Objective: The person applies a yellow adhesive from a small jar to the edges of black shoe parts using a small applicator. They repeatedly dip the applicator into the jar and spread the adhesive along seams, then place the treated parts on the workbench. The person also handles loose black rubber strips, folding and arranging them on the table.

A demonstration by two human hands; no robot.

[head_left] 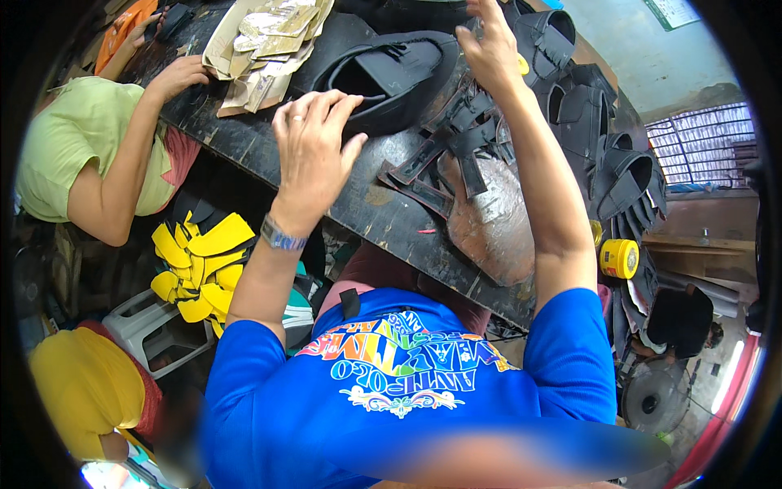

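A black shoe [419, 65] with a bow-like lace lies on the dark worktable ahead of me, its opening toward my left. Beside that opening is my left hand [314, 155], fingers loosely bent and thumb apart; the fingertips are at the shoe's edge, and whether they touch it I cannot tell. My right hand [491, 53] is raised past the shoe's right end, with thumb and fingers apart and nothing seen in it. Under my right forearm are several black strap uppers [468, 134], partly over a worn brown slab [493, 232].
Tan cut pieces [277, 41] fill a carton at the far left, near a co-worker's hand [181, 77]. Black sandals [580, 114] line the right side, by a yellow tub [619, 258]. Yellow pieces [204, 261] lie on a white stool [155, 330]. A fan [649, 399] stands lower right.
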